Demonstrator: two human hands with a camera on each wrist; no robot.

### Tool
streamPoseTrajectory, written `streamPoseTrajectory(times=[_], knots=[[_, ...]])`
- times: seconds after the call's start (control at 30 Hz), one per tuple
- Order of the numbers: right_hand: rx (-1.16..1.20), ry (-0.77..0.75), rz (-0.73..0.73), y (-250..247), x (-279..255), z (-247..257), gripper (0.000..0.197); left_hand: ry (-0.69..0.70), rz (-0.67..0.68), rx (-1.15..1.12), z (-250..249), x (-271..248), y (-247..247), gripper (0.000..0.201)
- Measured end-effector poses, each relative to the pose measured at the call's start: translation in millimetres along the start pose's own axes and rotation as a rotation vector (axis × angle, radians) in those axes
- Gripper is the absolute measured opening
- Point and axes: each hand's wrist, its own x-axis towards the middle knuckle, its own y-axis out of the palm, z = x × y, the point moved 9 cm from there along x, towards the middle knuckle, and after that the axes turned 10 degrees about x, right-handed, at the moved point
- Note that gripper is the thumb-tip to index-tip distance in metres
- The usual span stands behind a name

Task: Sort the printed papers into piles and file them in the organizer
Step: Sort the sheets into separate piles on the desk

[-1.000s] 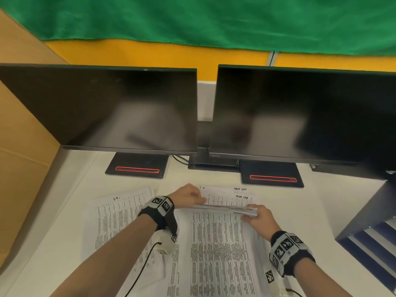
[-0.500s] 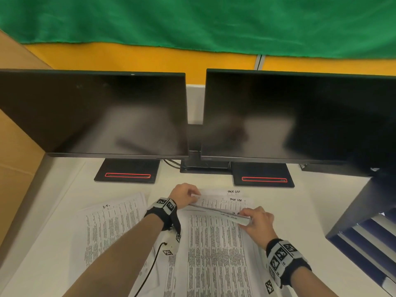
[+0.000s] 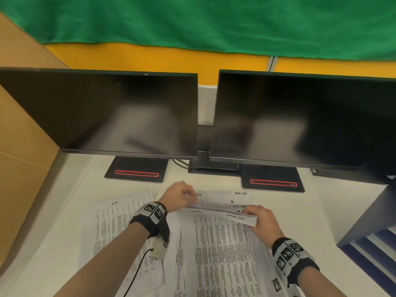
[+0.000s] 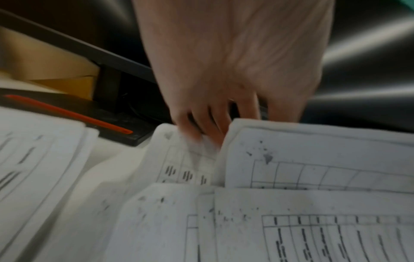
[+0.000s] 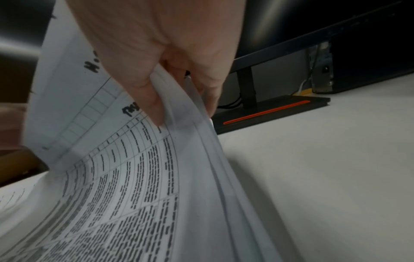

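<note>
Printed sheets with tables cover the white desk before me. My right hand (image 3: 260, 219) pinches the raised far right corner of a stack of papers (image 3: 216, 249), thumb on top and fingers beneath, as the right wrist view shows on the stack (image 5: 139, 159). My left hand (image 3: 182, 197) has its fingers curled at the far left corner of those lifted sheets (image 4: 313, 156), blurred in the left wrist view. A second pile (image 3: 115, 224) lies flat to the left. The dark blue organizer (image 3: 370, 243) stands at the right edge.
Two dark monitors (image 3: 120, 112) (image 3: 300, 118) stand close behind the papers, their black bases (image 3: 137, 172) marked with red lines. A brown cardboard panel (image 3: 19, 146) walls off the left side. A black cable (image 3: 137, 273) hangs from my left wristband.
The far edge of the stack has been lifted higher by both hands. The view has shifted slightly, and my left hand moved a little up and back.
</note>
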Motion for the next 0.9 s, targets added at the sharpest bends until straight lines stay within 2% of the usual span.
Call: streamPoseTrajectory(times=[0.03, 0.07, 0.1, 0.13, 0.2, 0.3, 0.4, 0.47, 0.5, 0.53, 0.6, 0.63, 0.67, 0.73, 0.8, 0.9], knots=[[0.038, 0.013, -0.001, 0, -1, -1, 0.039, -0.066, -0.136, 0.101, 10, 0, -15, 0.019], [0.064, 0.018, -0.007, 0, -2, -1, 0.04, -0.133, -0.209, 0.213, 21, -1, -24, 0.024], [0.084, 0.023, -0.01, 0, -3, -2, 0.037, -0.194, -0.192, 0.311, 30, -2, -27, 0.029], [0.105, 0.026, -0.011, 1, -5, -2, 0.032, -0.23, -0.106, 0.388, 38, -2, -24, 0.033], [0.159, 0.039, -0.017, 1, -5, -4, 0.022, -0.219, 0.055, 0.45, 41, -4, -17, 0.027], [0.206, 0.033, -0.071, -2, -3, -9, 0.02, -0.185, 0.002, 0.267, 27, -8, -23, 0.006], [0.291, 0.041, -0.135, -7, -3, -20, 0.022, -0.183, -0.211, 0.103, 16, -22, -34, 0.011], [0.332, 0.048, -0.149, -9, -5, -25, 0.022, -0.188, -0.354, -0.12, 16, -37, -36, 0.014], [0.343, 0.053, -0.15, -9, -6, -27, 0.021, -0.232, -0.34, -0.23, 23, -43, -29, 0.02], [0.353, 0.053, -0.151, -10, -7, -28, 0.021, -0.296, -0.257, -0.286, 32, -48, -16, 0.026], [0.366, 0.055, -0.158, -12, -8, -29, 0.021, -0.379, 0.002, -0.15, 47, -53, 14, 0.028], [0.368, 0.059, -0.163, -13, -9, -29, 0.021, -0.385, 0.065, -0.075, 52, -55, 22, 0.022], [0.371, 0.065, -0.166, -15, -9, -30, 0.02, -0.391, 0.061, -0.069, 53, -58, 22, 0.017], [0.39, 0.097, -0.181, -21, -8, -33, 0.02, -0.386, -0.061, -0.232, 47, -63, 15, 0.012], [0.415, 0.127, -0.205, -27, -7, -37, 0.02, -0.351, -0.211, -0.474, 36, -71, 6, 0.015], [0.412, 0.148, -0.207, -33, -4, -40, 0.02, -0.352, -0.323, -0.689, 23, -84, 8, 0.022]])
